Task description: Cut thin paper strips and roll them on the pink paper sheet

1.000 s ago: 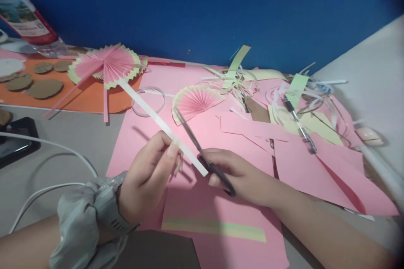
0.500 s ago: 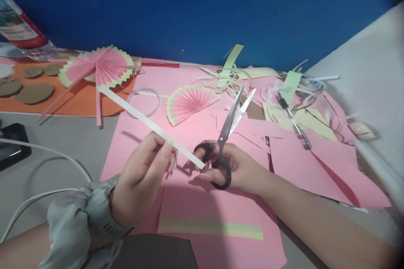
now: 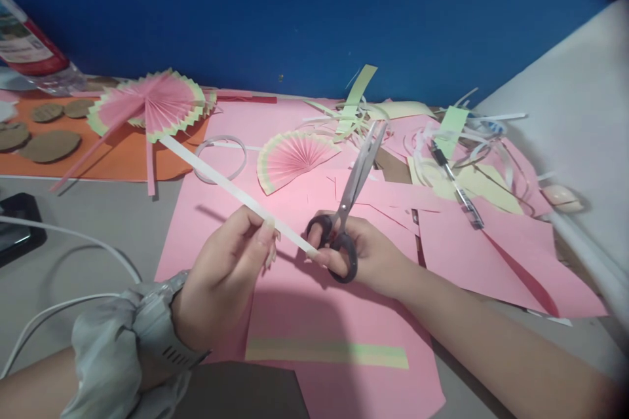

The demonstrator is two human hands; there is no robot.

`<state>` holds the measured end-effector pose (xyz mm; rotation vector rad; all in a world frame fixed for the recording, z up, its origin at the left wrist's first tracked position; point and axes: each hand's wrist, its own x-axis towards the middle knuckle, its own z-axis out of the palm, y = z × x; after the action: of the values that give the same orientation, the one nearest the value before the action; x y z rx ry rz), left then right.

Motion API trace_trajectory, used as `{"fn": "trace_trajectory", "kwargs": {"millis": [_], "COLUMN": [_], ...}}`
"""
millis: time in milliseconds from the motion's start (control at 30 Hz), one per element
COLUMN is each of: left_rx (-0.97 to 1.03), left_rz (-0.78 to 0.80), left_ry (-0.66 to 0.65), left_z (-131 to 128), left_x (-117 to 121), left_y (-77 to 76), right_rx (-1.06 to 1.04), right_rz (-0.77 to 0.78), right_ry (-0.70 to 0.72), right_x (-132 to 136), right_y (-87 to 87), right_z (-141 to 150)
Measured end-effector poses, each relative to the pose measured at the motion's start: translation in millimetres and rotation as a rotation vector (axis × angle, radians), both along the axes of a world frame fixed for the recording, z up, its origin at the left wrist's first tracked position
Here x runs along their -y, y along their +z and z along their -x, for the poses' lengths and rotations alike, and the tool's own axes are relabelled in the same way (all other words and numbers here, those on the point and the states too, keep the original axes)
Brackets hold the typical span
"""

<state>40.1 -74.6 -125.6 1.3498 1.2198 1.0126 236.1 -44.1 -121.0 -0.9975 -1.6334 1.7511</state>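
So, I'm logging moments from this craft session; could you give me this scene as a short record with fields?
Left grip: white strip, pinched nearer its lower end
Right grip: scissors, held by the handles
Scissor blades: nearly closed, pointing away from the person
Middle: half-round pleated fan lying on pink paper
Left side: bottle; cardboard discs on an orange sheet
Right side: pen, paper scraps

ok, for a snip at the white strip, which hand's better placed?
Right, probably: the right hand holds the scissors by their handles, near the white strip's lower end. The left hand pinches the strip.
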Motion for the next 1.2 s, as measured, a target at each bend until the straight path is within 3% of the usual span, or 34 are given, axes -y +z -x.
{"fn": "trace_trajectory", "kwargs": {"millis": [233, 333, 500, 733, 933, 1200], "left_rx": [-0.068, -0.146, -0.112, -0.019, -0.007, -0.007], "left_rz": [-0.083, -0.097, -0.093, -0.023, 0.006, -0.021], "left_ry": [-0.277, -0.222, -0.182, -0.218, -0.228, -0.225], "left_z": [-0.6, -2.9, -3.8, -6.2, -6.2, -6.0], "left_x": [-3.8, -5.7, -6.6, -5.4, -6.5, -7.7], "left_y": [7.0, 6.3, 2.2, 7.6, 8.2, 9.1], "right_rx": [0.120, 0.175, 0.220, -0.011, 0.156, 0.192], "right_rz": [-0.142, -0.185, -0.193, -0.025, -0.206, -0.212], "right_ry": [0.156, 0.191, 0.233, 0.079, 0.029, 0.127], "right_x": [1.4, 2.2, 2.5, 4.7, 7.7, 7.2], "right_y": [1.8, 1.0, 4.0, 6.7, 3.5, 1.0], "right_z": [1.1, 1.1, 2.2, 6.5, 7.7, 5.7]}}
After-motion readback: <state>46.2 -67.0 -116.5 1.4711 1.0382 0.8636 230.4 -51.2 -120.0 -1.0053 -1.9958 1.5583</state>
